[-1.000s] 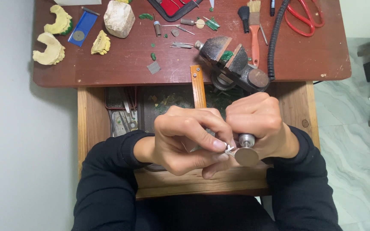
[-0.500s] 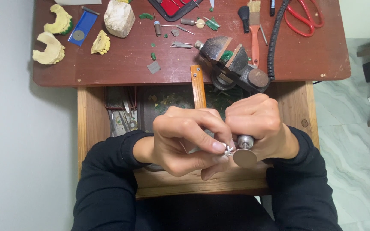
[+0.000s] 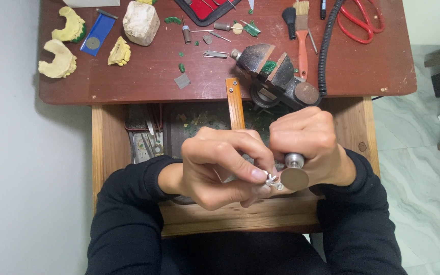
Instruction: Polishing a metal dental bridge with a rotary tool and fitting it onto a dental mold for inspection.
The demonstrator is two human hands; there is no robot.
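Holding steady at centre frame: compared with the views a second and half a second back, almost nothing shifted — same grip, same spot over the open wooden drawer, only the slightest settling of fingers. Suggests sustained fine work on one point of the piece rather than a repositioning.

Left hand, centre of frame: curled tight, thumb and forefinger pinching a small silvery metal piece at the fingertips, remaining fingers tucked beneath as support. Exact shape of piece too small to tell.

Right hand, just right of centre: clenched in a fist around a rotary handpiece with a metal collar, knuckles up, wrist bent inward. Tan round disc on the tool tip just beside the metal piece, seemingly touching it. Both wrists close together, forearms in black sleeves braced low over the drawer front.

Upper frame, on the dark red-brown bench top: rusty bench vice directly above the hands; orange-handled strip hanging down from the bench edge; yellowish plaster dental casts at upper left; pale plaster block; blue card with a grey disc; red-handled scissors at upper right; black ribbed hose; orange-handled brush.
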